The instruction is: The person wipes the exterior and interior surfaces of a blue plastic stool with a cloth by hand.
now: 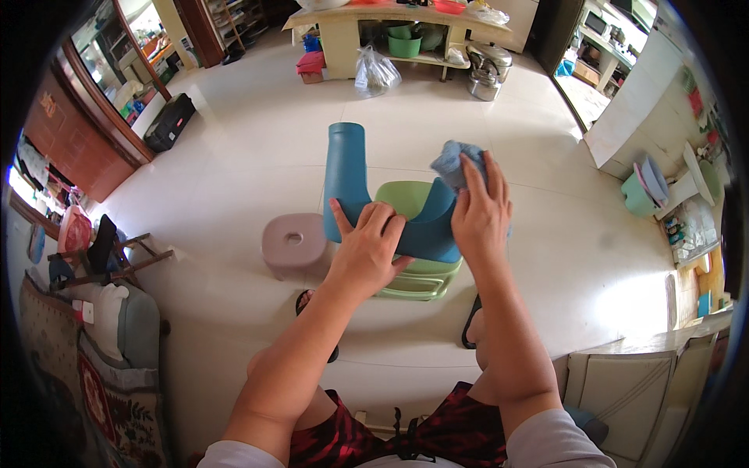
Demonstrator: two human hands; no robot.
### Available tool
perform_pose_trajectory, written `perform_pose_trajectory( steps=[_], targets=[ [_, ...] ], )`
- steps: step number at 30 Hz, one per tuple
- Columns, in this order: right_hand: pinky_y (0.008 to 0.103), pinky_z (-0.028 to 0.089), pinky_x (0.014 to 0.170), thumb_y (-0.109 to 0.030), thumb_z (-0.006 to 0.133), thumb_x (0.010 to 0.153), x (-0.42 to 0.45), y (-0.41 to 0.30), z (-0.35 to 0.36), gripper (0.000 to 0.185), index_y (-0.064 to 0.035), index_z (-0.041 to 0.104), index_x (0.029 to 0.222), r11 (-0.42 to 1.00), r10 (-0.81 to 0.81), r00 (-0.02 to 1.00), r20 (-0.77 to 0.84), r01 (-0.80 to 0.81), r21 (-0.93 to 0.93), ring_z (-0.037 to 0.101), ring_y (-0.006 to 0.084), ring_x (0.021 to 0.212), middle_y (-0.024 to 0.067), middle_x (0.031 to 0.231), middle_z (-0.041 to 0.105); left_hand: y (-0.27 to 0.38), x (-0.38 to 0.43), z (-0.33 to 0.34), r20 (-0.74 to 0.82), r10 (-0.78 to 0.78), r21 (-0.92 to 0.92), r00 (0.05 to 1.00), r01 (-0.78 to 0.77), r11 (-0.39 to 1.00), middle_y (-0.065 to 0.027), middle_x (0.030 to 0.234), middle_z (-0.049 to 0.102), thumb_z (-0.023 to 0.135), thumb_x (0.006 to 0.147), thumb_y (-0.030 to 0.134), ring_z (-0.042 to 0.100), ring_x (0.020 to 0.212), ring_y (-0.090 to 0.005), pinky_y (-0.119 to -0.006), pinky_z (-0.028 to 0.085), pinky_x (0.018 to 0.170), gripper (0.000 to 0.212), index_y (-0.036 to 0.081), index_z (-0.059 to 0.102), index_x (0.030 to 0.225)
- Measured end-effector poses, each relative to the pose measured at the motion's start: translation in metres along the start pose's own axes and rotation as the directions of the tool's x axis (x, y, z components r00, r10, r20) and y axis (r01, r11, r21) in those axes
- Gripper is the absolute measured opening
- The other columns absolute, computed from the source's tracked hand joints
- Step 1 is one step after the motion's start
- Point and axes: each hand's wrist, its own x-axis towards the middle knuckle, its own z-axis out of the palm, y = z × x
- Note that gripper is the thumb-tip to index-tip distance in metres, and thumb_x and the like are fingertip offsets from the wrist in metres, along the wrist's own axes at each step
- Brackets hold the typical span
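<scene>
A blue plastic stool (pixel 345 181) is tipped in front of me, its legs pointing away and a curved gap between them. My left hand (pixel 368 245) grips the stool's near edge, with the thumb below and fingers on top. In my right hand (pixel 483 205) is a bunched light-blue cloth (pixel 453 164), which rests against the end of the right leg. Below the blue stool is a green plastic stool (pixel 418 278), partly hidden by it. Just left of these, a pinkish plastic stool (pixel 294 245) with a hole in its seat stands on the floor.
Sandalled feet (pixel 475 324) flank the stools. Ahead is a low counter (pixel 339 47) with a clear plastic bag (pixel 375 73) and metal pots (pixel 487 70) beside it. A black case (pixel 169 121) lies at left. A folding chair frame (pixel 134 251) and covered sofa (pixel 88 339) stand nearer me.
</scene>
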Motion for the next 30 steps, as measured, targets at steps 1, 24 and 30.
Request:
perform_pose_trajectory(
  steps=[1, 24, 30],
  targets=[
    [0.0637, 0.045, 0.124, -0.008, 0.067, 0.108, 0.003, 0.003, 0.000, 0.056, -0.0228, 0.071, 0.161, 1.000, -0.002, 1.000, -0.028, 0.002, -0.007, 0.053, 0.0446, 0.161, 0.0185, 0.177, 0.055, -0.001, -0.001, -0.001, 0.005, 0.013, -0.009, 1.000, -0.013, 1.000, -0.0058, 0.139, 0.061, 0.106, 0.077, 0.029, 0.061, 0.143, -0.0310, -0.096, 0.027, 0.125, 0.073, 0.010, 0.070, 0.138],
    [0.0721, 0.045, 0.119, -0.028, 0.073, 0.110, -0.046, -0.039, -0.005, 0.055, -0.0117, 0.064, 0.162, 0.996, -0.052, 0.980, 0.192, 0.064, -0.056, 0.048, 0.0497, 0.164, 0.0239, 0.175, 0.055, 0.008, 0.008, -0.006, 0.081, -0.060, 0.024, 0.995, 0.058, 0.998, -0.0122, 0.166, 0.057, 0.099, 0.089, 0.023, 0.047, 0.167, -0.0357, -0.094, 0.035, 0.121, 0.072, 0.008, 0.070, 0.154],
    [0.0682, 0.048, 0.121, -0.024, 0.074, 0.111, -0.020, -0.001, 0.005, 0.050, -0.0167, 0.067, 0.160, 1.000, 0.006, 0.992, 0.122, -0.005, -0.006, 0.049, 0.0467, 0.165, 0.0217, 0.178, 0.053, 0.022, 0.012, 0.000, 0.055, -0.068, -0.008, 0.996, 0.068, 0.998, -0.0099, 0.156, 0.057, 0.103, 0.083, 0.031, 0.056, 0.154, -0.0338, -0.097, 0.034, 0.119, 0.077, 0.008, 0.071, 0.149]
  ],
)
